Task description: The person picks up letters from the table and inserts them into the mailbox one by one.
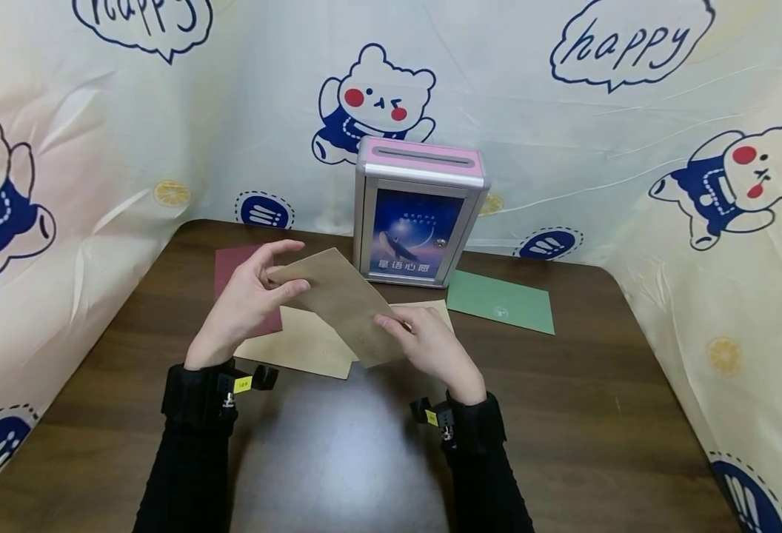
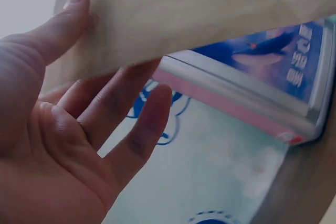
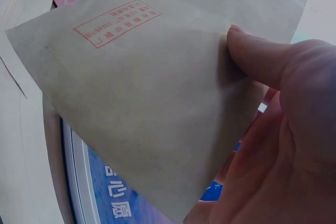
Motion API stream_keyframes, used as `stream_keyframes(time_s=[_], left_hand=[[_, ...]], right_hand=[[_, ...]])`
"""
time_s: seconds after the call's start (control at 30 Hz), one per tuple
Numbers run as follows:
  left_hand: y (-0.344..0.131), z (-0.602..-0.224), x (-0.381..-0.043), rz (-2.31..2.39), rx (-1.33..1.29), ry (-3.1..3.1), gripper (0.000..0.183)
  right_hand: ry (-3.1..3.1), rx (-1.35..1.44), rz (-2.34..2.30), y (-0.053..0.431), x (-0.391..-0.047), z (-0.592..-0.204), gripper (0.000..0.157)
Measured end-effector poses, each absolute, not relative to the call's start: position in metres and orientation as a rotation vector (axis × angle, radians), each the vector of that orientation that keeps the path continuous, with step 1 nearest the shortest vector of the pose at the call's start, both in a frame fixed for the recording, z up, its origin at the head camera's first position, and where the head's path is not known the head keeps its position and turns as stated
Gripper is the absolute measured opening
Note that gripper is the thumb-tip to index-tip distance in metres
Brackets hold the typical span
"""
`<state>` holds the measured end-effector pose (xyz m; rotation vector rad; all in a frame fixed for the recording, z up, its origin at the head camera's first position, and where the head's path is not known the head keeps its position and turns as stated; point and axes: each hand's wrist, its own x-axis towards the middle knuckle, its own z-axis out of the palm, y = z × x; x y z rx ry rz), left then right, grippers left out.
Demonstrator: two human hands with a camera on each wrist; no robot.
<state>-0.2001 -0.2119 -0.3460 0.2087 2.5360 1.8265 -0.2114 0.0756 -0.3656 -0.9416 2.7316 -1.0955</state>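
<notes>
Both hands hold a brown kraft envelope (image 1: 344, 303) tilted in the air in front of the box. My left hand (image 1: 247, 296) pinches its upper left end, thumb on the near face and fingers behind, as the left wrist view also shows. At the lower right edge my right hand (image 1: 431, 344) pinches it, thumb on top. In the right wrist view a red printed stamp box (image 3: 118, 23) marks the envelope's face. Below, more kraft envelopes (image 1: 298, 344) lie on the table, partly covered by the held one and the hands.
A silver-framed box (image 1: 414, 215) with a pink slotted top (image 1: 424, 154) and a blue poster front stands at the table's back. Right of it lies a green envelope (image 1: 500, 302); a dark red envelope (image 1: 224, 270) lies behind my left hand. Printed cloth (image 1: 264, 96) surrounds the wooden table (image 1: 564, 414).
</notes>
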Motion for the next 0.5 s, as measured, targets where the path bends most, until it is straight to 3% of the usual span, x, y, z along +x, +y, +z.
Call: stream_keyframes(time_s=[0.33, 0.5], left_hand=[[-0.205, -0.365, -0.210, 1.856, 0.264, 2.337, 0.045], [-0.196, -0.372, -0.214, 1.790, 0.283, 2.344, 0.041]], right_hand=[[2.698, -0.888, -1.223, 0.082, -0.210, -0.362, 0.023], [2.699, -0.910, -1.279, 0.086, -0.210, -0.362, 0.024]])
